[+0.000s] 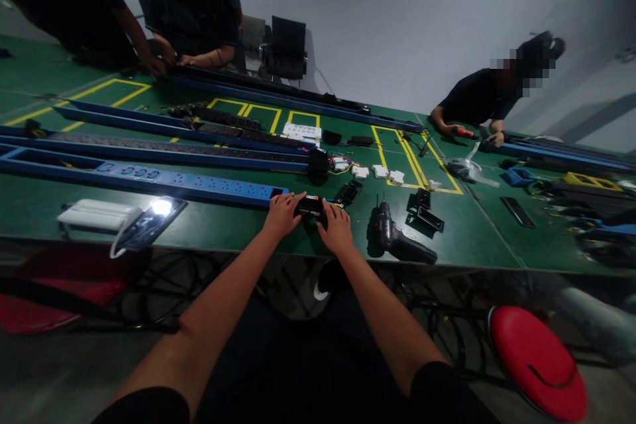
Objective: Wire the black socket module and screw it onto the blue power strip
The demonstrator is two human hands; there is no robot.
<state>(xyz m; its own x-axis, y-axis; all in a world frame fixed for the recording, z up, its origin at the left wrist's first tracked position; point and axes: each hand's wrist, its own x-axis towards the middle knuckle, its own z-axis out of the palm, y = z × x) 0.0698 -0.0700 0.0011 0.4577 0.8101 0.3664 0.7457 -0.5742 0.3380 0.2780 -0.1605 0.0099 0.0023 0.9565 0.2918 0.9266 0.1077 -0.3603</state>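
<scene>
Near the front edge of the table, my left hand [282, 216] and my right hand [336, 226] hold a small black rectangular module [311, 206] from its two sides. It has small labels on its upper face, and my fingers partly cover it. My left hand is beside the end of a long blue power strip [223, 187] with a row of sockets. Behind my right hand, a black open frame part [350, 193] lies with a few wires next to it. To the right, a black cordless drill [397, 236] rests on its side.
More long strips [189, 151] lie behind, with white connectors [360, 172] and coloured wires. A lit phone [154, 222] and a white power bank [99, 215] are at left. Black housings [428, 217] sit right of the drill. Several people work across the green table [477, 238]; red stools [539, 361] stand below.
</scene>
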